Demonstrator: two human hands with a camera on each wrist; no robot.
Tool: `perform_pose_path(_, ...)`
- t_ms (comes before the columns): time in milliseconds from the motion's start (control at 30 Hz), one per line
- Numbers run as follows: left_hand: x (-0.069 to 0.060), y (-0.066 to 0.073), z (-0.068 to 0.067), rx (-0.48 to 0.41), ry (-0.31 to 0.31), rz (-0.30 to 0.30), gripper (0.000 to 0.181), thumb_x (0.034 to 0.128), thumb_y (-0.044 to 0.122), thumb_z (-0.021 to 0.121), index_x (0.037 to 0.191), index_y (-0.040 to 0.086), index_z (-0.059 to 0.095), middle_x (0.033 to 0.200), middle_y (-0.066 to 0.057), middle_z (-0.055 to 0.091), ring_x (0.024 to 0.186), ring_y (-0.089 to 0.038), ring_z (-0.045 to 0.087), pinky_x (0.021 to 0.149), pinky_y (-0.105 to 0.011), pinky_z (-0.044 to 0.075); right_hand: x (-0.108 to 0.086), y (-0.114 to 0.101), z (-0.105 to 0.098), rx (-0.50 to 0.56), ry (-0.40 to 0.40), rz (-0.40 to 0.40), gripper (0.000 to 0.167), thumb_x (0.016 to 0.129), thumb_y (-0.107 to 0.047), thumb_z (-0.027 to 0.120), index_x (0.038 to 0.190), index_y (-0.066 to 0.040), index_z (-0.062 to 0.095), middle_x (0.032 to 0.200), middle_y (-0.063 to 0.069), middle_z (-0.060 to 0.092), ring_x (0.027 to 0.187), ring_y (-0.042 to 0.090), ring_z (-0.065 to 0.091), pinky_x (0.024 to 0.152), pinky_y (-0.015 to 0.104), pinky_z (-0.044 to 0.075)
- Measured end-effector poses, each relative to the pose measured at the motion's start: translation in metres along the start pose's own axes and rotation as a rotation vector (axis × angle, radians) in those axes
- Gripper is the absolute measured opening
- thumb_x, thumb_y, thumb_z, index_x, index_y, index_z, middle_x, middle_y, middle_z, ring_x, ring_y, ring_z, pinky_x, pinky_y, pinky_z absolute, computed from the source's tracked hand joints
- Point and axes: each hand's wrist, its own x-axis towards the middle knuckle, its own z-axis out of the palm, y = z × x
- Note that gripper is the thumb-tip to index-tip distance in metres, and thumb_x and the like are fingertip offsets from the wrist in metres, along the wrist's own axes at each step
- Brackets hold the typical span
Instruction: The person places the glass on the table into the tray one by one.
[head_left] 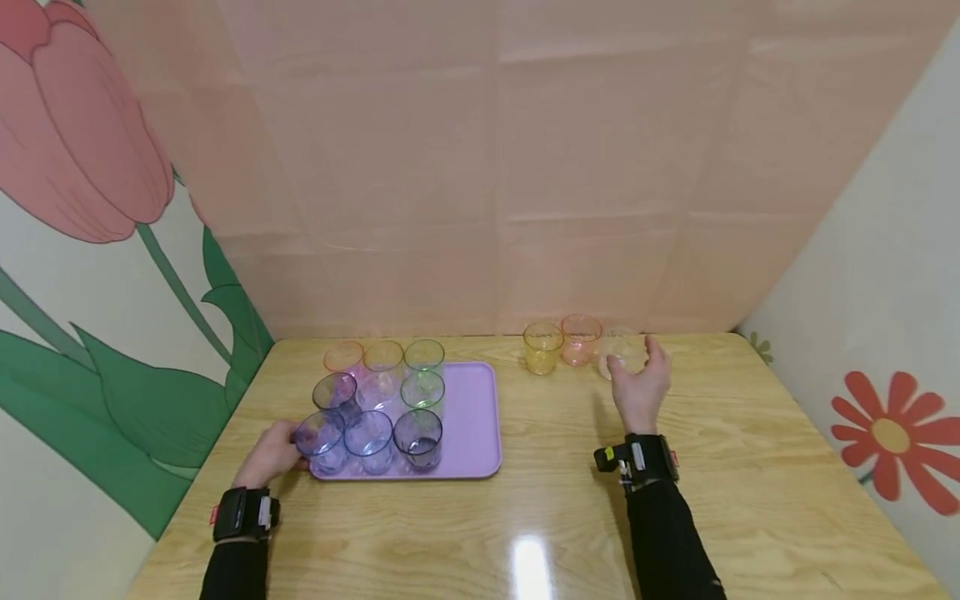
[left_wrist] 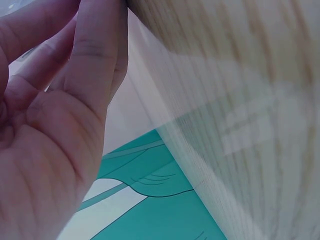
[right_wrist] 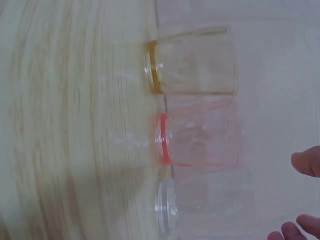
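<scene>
My left hand (head_left: 272, 454) is at the front left corner of the purple tray (head_left: 476, 425), right beside a blue glass (head_left: 322, 446). In the left wrist view its fingers (left_wrist: 95, 55) come together near the top edge, where their tips are cut off, so whether they grip the glass or the tray is hidden. My right hand (head_left: 641, 387), thumb and fingers spread apart, reaches toward a clear glass (right_wrist: 167, 207) without holding it. Next to that stand a pink glass (right_wrist: 200, 137) and a yellow glass (right_wrist: 195, 65).
Several coloured glasses stand close together on the tray's left part, among them a purple glass (head_left: 418, 442) and a green glass (head_left: 423, 392). A peach cloth (head_left: 495, 167) hangs behind the wooden table (head_left: 555, 450). Painted walls flank both sides.
</scene>
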Motion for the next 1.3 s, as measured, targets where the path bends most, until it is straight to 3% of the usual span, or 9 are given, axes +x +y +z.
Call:
perform_pose_path(267,0.000,0.000,0.001,-0.008,0.014,0.011,0.010,0.0880,-0.006,0.058,0.094,-0.010,0.065,0.082,-0.010,0.065,0.071,-0.018,0.060,0.063,-0.032,0.055,0.010,0.015,-0.009,-0.066,-0.109,0.128,0.089,0.085,-0.023,0.074,0.153,-0.001,0.021,0.152,0.026,0.033,0.140,0.040,0.032,0.115,0.052,0.029)
perform_pose_path(700,-0.001,-0.002,0.003,-0.037,0.015,-0.003,0.010,0.0886,-0.006,0.058,0.094,-0.010,0.065,0.082,-0.010,0.065,0.071,-0.018,0.060,0.062,-0.032,0.055,0.029,0.026,-0.001,-0.096,-0.242,0.226,0.100,0.084,-0.028,0.076,0.155,-0.002,0.011,0.158,0.024,0.024,0.145,0.040,0.025,0.118,0.050,0.025)
perform_pose_path(1300,0.001,-0.004,0.001,-0.031,0.008,-0.023,0.012,0.0849,-0.011,0.056,0.093,-0.009,0.065,0.082,-0.011,0.065,0.070,-0.018,0.060,0.061,-0.030,0.054,0.039,0.030,0.009,-0.079,-0.226,0.195,0.098,0.078,-0.025,0.082,0.152,0.001,0.022,0.152,0.028,0.033,0.140,0.043,0.034,0.115,0.051,0.031)
